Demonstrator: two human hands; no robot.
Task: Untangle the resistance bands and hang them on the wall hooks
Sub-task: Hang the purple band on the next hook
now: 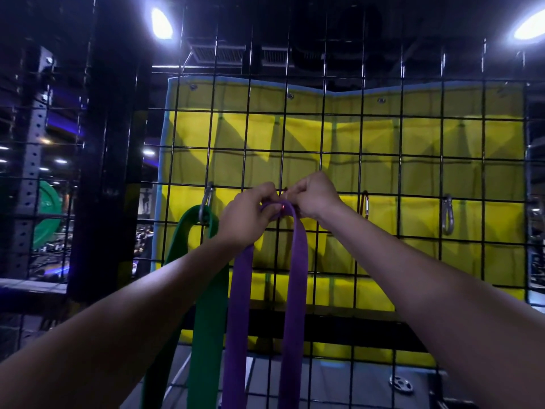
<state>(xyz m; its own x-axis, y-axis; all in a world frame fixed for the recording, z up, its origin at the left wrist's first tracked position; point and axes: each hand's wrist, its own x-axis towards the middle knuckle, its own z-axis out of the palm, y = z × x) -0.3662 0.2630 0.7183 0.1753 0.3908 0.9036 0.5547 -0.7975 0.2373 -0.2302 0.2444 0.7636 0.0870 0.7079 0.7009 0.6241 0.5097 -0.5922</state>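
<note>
At nine o'clock of the view, behind the wire grid panel (324, 137), a green weight plate (48, 214) sits on a rack upright. Moving right, the green resistance band (206, 305) hangs from a steel carabiner (205, 206) clipped to the grid; its two runs drop straight to six o'clock, so this band appears already stowed.

At centre, the purple resistance band (295, 276) is held at its top loop against the grid, both runs hanging free and untwisted toward six o'clock. The left hand (246, 215) approaches from seven o'clock, forearm extended upward, wrist straight, fingers curled around the left side of the loop with the thumb on top. The right hand (315, 196) approaches from four o'clock, wrist slightly raised, fingers closed in a pinch at the loop's crest. The hands touch at the knuckles. This paired grip likely serves to steady the loop while it is fed onto a clip; the clip itself is hidden behind the hands, so engagement cannot be confirmed.

Toward three o'clock, an orange carabiner (365, 203) hangs just beside the right wrist, and a second steel carabiner (447, 215) hangs farther right; both carry nothing. A yellow tarpaulin (413, 137) backs the grid.
</note>
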